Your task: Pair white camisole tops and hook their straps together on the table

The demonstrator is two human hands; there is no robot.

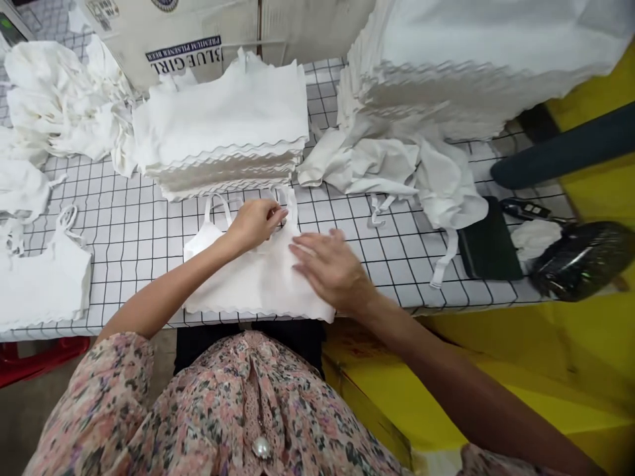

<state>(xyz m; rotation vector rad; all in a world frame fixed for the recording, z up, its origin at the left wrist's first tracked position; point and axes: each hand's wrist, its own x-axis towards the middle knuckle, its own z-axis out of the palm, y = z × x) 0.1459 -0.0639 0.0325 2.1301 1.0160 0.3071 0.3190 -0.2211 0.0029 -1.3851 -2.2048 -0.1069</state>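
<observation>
A white strappy top [248, 281] lies flat on the grid-patterned table [129, 228], its scalloped hem at the near edge. My left hand [255, 223] rests on the top's upper edge with its fingers pinched together at the right strap. My right hand [330, 268] lies flat on the right side of the top, fingers stretched out. Just behind the top stands a neat stack of folded white tops [223, 129].
A taller white stack [466, 59] rises at the back right, with loose white garments [397, 168] below it. More loose tops [49, 99] lie at the left, one top [42, 281] flat near the edge. A cardboard box [188, 33] stands behind. A black phone [489, 248] and dark bag [583, 258] lie right.
</observation>
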